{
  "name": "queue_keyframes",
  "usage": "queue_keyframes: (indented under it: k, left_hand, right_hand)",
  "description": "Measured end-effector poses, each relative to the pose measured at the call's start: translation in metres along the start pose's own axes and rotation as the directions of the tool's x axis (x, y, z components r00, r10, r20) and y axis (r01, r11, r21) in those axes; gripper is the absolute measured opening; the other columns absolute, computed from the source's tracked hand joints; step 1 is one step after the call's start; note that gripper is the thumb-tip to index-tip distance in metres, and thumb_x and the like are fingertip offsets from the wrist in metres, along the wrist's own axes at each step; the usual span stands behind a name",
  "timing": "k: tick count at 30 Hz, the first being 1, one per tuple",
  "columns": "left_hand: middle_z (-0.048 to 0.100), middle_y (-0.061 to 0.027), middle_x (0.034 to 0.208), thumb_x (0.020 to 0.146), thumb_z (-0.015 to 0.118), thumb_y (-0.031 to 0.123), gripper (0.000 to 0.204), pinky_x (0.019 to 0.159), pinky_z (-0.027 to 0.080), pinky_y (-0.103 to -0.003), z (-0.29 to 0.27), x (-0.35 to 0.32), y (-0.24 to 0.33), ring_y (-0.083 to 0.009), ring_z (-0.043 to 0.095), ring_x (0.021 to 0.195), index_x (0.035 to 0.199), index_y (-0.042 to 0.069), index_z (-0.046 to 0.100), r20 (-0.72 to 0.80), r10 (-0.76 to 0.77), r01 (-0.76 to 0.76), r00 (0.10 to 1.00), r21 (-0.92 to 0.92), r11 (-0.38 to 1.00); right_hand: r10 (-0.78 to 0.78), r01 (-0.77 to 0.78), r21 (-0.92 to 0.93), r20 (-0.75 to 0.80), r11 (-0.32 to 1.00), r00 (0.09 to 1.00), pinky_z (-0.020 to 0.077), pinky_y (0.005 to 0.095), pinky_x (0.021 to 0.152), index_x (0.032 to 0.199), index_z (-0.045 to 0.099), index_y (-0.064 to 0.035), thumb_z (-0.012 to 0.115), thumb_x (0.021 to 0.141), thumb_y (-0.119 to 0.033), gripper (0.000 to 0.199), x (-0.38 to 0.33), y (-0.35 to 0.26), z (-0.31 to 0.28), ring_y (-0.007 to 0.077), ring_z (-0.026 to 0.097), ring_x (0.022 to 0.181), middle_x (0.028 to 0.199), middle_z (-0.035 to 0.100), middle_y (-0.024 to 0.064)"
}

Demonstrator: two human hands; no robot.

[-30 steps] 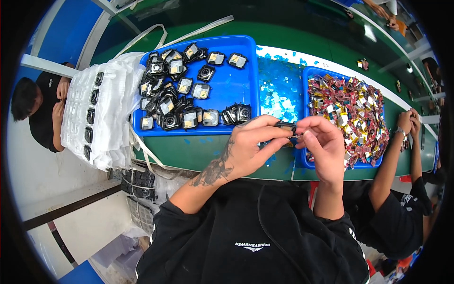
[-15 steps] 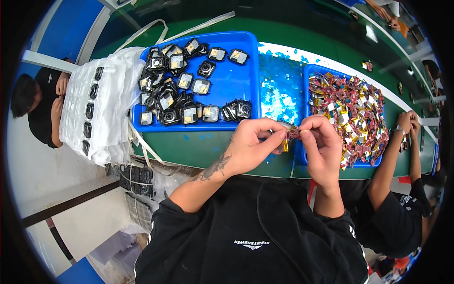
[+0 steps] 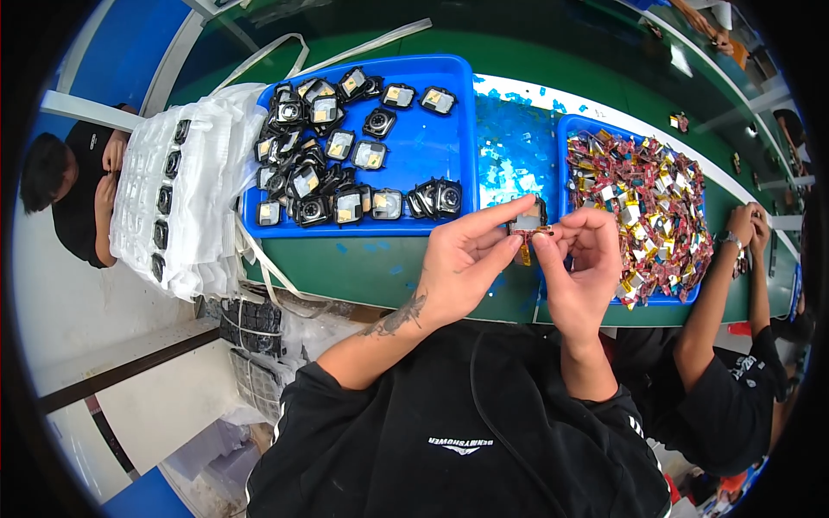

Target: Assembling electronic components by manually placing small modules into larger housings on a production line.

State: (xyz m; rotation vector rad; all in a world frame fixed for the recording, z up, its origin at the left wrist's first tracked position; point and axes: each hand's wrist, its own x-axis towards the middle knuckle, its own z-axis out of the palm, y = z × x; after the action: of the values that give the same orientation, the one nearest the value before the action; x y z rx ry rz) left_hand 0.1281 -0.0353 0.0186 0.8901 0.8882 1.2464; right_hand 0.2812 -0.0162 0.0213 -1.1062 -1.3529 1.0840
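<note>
In front of me, over the table's near edge, both hands meet around a small dark-framed watch case point(image 3: 528, 219) with a pale inner panel. My left hand point(image 3: 462, 266) pinches the case on its left side, index finger along the top and thumb below. A small red circuit board point(image 3: 541, 231) with a yellow tab point(image 3: 525, 254) lies against the case's lower edge. My right hand point(image 3: 584, 269) grips that board between thumb and curled index finger. How firmly board and case are joined is hidden by my fingertips.
A blue tray point(image 3: 414, 155) of black watch cases stands to the left, beside stacked white plastic trays point(image 3: 186, 186). To the right, another blue tray point(image 3: 563, 164) is heaped with red boards point(image 3: 635, 216). Blue film scraps point(image 3: 514, 160) lie between. A co-worker's hands point(image 3: 744, 226) are at far right.
My left index finger has straightened along the watch case, which now shows its pale panel more fully. My right hand has shifted slightly left and down, its thumb now on the board.
</note>
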Motion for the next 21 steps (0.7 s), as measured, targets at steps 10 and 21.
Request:
queue_keyframes:
  k: [10, 21]
  left_hand:
    - [0.058, -0.0151, 0.130, 0.092, 0.054, -0.009, 0.050, 0.086, 0.052, -0.025, 0.0043, -0.0003, -0.0036, -0.0146, 0.060, 0.112, 0.141, -0.001, 0.044, -0.053, 0.042, -0.046, 0.998, -0.066, 0.997]
    - [0.063, -0.0167, 0.118, 0.093, 0.053, -0.008, 0.042, 0.082, 0.052, -0.025, 0.0038, -0.0032, -0.0090, -0.0152, 0.064, 0.105, 0.134, -0.002, 0.045, -0.096, 0.002, -0.016, 0.995, -0.140, 0.990]
  right_hand:
    - [-0.026, 0.029, -0.219, 0.015, 0.975, 1.000, 0.0391, 0.0195, 0.061, 0.107, 0.054, -0.0023, 0.073, 0.079, 0.004, 0.035, 0.0020, 0.0011, -0.0007, 0.0057, 0.047, 0.068, 0.080, 0.060, 0.0016]
    - [0.039, -0.032, -0.176, 0.038, 0.984, 0.998, 0.0498, 0.0233, 0.067, 0.119, 0.055, -0.0006, 0.070, 0.081, 0.007, 0.042, 0.0022, -0.0026, 0.0057, 0.0100, 0.059, 0.078, 0.092, 0.060, 0.0069]
